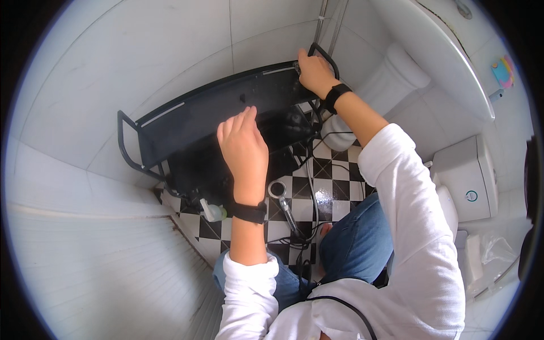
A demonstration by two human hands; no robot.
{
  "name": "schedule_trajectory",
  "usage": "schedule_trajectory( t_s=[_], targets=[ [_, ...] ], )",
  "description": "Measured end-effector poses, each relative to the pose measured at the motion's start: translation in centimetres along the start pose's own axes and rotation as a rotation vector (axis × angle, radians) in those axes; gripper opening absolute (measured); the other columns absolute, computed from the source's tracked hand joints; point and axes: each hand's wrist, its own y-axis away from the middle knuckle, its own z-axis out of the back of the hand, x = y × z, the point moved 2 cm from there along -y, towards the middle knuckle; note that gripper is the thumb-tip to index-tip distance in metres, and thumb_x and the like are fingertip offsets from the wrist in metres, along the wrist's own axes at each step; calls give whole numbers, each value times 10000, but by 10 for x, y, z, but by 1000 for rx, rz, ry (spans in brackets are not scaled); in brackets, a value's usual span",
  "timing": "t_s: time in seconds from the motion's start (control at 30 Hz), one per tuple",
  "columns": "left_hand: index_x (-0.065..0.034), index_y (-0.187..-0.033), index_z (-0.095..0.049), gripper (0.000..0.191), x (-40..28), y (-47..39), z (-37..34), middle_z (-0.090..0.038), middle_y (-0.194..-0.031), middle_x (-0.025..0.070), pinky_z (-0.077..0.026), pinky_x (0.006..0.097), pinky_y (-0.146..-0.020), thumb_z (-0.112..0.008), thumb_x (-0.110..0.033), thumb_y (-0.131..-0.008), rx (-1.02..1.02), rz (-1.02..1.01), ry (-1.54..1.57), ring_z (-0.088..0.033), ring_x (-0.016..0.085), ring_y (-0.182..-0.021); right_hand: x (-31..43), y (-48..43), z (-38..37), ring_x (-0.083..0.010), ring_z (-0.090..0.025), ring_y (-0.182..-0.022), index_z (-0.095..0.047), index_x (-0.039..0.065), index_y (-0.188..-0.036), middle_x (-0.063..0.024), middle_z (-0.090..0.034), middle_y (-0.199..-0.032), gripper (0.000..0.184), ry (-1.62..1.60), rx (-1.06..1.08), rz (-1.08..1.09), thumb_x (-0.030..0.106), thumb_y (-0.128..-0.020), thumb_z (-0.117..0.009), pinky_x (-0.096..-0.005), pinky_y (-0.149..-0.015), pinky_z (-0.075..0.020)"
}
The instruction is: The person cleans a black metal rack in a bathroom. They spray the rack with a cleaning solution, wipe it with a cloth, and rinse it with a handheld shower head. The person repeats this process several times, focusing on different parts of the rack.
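Observation:
A black metal rack (212, 102) with several shelves stands against the tiled wall, with a looped handle at each end of its top shelf. My right hand (316, 74) is at the right end of that shelf, fingers curled around a small grey scrubber that looks like steel wool (296, 67) and presses on the surface. My left hand (244, 140) hovers before the shelf's front edge, its fingers stretched out and holding nothing. A dark mark (242, 98) shows on the shelf just beyond its fingertips. Both wrists wear black bands.
On the black-and-white checkered floor (340, 172) lie a chrome shower head (278, 189), its hose (313, 191) and dark cables. A spray bottle (213, 211) stands left. To the right are a pedestal washbasin (446, 51) and a toilet (463, 178); a ribbed white panel (106, 263) is lower left.

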Motion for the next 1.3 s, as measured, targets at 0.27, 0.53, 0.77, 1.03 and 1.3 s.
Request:
schedule_trajectory(
  t_s=[0.27, 0.53, 0.77, 1.03, 1.3],
  targets=[
    [-33, -1154, -724, 267, -3, 2, -1, -741, -1137, 96, -454, 421, -1023, -654, 8, -899, 16, 6, 11, -649, 288, -1061, 5, 8, 2, -480, -700, -959, -504, -57, -1142, -297, -708, -918, 326, 71, 135, -74, -49, -839, -624, -564, -867, -542],
    [-26, -1187, -700, 324, -3, 3, 0, -723, -1165, 101, -444, 427, -1035, -648, 23, -871, 39, -29, 23, -633, 300, -1091, 11, -4, 10, -444, -635, -1001, -537, 23, -1225, -241, -687, -1024, 399, 54, -337, 214, -81, -845, -605, -515, -870, -503],
    [-36, -1212, -698, 302, 6, 3, 11, -704, -1233, 118, -390, 460, -1136, -618, -12, -922, 37, -52, 3, -614, 297, -1210, 35, 49, 58, -402, -623, -1048, -534, 34, -1299, -196, -664, -1108, 406, -408, -495, 154, -18, -910, -639, -480, -910, -490],
    [-33, -1065, -743, 146, 35, 2, 38, -754, -1118, 89, -446, 430, -1072, -657, -59, -949, 15, 18, -90, -675, 268, -1099, 67, 173, 1, -371, -583, -1084, -569, 43, -1269, -162, -630, -1123, 426, -474, -205, 149, -32, -860, -663, -441, -925, -450],
    [-40, -997, -763, 96, 33, 0, 35, -782, -1047, 90, -474, 401, -1001, -689, -72, -944, 0, 38, -97, -709, 265, -1027, 35, 116, -124, -411, -618, -1036, -539, -56, -1287, -234, -654, -1038, 480, -20, 58, -185, -58, -808, -562, -473, -900, -515]
  ],
)
